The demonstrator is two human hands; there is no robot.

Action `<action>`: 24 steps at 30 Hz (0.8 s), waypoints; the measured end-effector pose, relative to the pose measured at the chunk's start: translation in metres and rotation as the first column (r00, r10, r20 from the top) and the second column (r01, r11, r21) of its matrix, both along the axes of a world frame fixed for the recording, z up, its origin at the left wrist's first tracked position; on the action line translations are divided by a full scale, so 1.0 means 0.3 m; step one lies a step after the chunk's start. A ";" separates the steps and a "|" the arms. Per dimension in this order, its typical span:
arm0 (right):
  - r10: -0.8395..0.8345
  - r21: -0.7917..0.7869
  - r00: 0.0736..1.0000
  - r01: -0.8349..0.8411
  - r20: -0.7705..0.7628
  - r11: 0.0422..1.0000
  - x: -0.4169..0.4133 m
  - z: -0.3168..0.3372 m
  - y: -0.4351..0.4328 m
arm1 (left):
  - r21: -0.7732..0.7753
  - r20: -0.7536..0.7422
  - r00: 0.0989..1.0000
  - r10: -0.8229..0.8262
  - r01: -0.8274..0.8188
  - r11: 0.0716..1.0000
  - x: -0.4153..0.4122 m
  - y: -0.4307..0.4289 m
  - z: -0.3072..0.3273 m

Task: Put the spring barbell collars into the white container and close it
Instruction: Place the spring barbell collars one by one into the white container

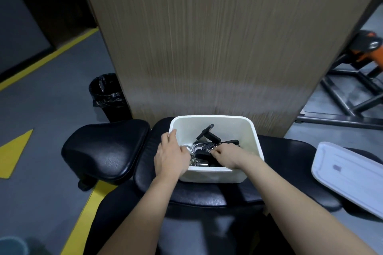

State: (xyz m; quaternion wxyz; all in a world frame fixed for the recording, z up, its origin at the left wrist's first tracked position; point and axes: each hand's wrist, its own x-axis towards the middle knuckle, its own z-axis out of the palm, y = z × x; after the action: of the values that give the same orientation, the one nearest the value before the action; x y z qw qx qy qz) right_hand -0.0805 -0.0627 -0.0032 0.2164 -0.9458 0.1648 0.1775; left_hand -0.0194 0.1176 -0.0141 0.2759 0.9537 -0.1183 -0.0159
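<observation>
The white container [213,124] stands open on a black padded bench [192,194]. Inside lie several spring barbell collars [207,141], chrome coils with black handles. My left hand [171,154] grips the container's left wall, thumb up on the rim and fingers curled inside. My right hand [227,156] reaches over the near rim into the container, its fingertips pinched on a collar's handle among the pile. The white lid [350,178] lies flat and apart on the bench's right end.
A black bench seat pad [103,149] sits left of the container. A wood-panelled column [217,47] rises right behind it. A bin with a black liner [107,95] stands on the grey floor at left. A black metal frame [350,97] fills the right.
</observation>
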 end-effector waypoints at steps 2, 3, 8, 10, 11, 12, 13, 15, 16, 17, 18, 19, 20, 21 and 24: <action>-0.035 -0.024 0.995 0.038 0.093 0.999 -0.014 0.007 -0.010 | 0.016 -0.010 1.000 -0.013 0.013 1.000 0.001 0.000 0.005; -0.052 -0.031 0.988 0.057 0.145 0.998 -0.026 0.019 -0.018 | 0.029 -0.019 1.000 -0.019 0.019 0.999 0.000 -0.002 0.007; -0.263 0.033 0.855 0.278 0.447 0.960 -0.154 0.072 -0.111 | 0.285 0.232 0.968 -0.094 0.025 0.958 -0.022 -0.021 0.026; -0.405 0.169 0.681 0.387 0.611 0.906 -0.226 0.072 -0.152 | 0.293 0.377 0.904 -0.200 0.088 0.952 -0.045 -0.060 0.034; -0.440 0.196 0.590 0.432 0.677 0.880 -0.263 0.067 -0.175 | 0.256 0.400 0.881 -0.252 0.156 0.954 -0.065 -0.092 0.042; -0.455 0.190 0.521 0.482 0.722 0.855 -0.300 0.059 -0.198 | 0.203 0.393 0.870 -0.298 0.234 0.951 -0.092 -0.130 0.052; -0.469 0.180 0.478 0.532 0.743 0.827 -0.337 0.043 -0.228 | 0.154 0.383 0.857 -0.345 0.310 0.938 -0.126 -0.175 0.062; -0.531 0.163 0.460 0.627 0.712 0.762 -0.416 -0.014 -0.304 | 0.109 0.378 0.813 -0.443 0.435 0.894 -0.199 -0.269 0.073; -0.572 0.133 0.483 0.676 0.663 0.725 -0.460 -0.053 -0.343 | 0.107 0.369 0.788 -0.494 0.491 0.864 -0.238 -0.314 0.073; -0.611 0.086 0.516 0.718 0.600 0.690 -0.506 -0.097 -0.382 | 0.111 0.337 0.770 -0.542 0.539 0.835 -0.279 -0.357 0.069; -0.637 0.022 0.559 0.742 0.531 0.670 -0.552 -0.143 -0.420 | 0.110 0.289 0.764 -0.577 0.572 0.813 -0.318 -0.396 0.062; -0.647 -0.048 0.608 0.745 0.459 0.666 -0.594 -0.184 -0.453 | 0.112 0.235 0.771 -0.592 0.584 0.804 -0.353 -0.430 0.056; -0.653 -0.117 0.659 0.732 0.375 0.672 -0.629 -0.216 -0.479 | 0.160 0.193 0.785 -0.589 0.567 0.808 -0.382 -0.457 0.043; -0.660 -0.166 0.694 0.715 0.286 0.679 -0.654 -0.239 -0.500 | 0.264 0.197 0.788 -0.584 0.531 0.805 -0.401 -0.477 0.022; -0.638 -0.211 0.758 0.651 0.134 0.729 -0.685 -0.280 -0.541 | 0.475 0.282 0.737 -0.615 0.449 0.756 -0.419 -0.491 -0.029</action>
State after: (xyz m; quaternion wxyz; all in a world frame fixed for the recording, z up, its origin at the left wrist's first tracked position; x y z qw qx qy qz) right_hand -0.2861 -0.2250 -0.0871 0.1503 -0.8532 0.4975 0.0449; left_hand -0.1452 -0.0295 -0.0226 0.0387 0.8916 -0.4425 0.0881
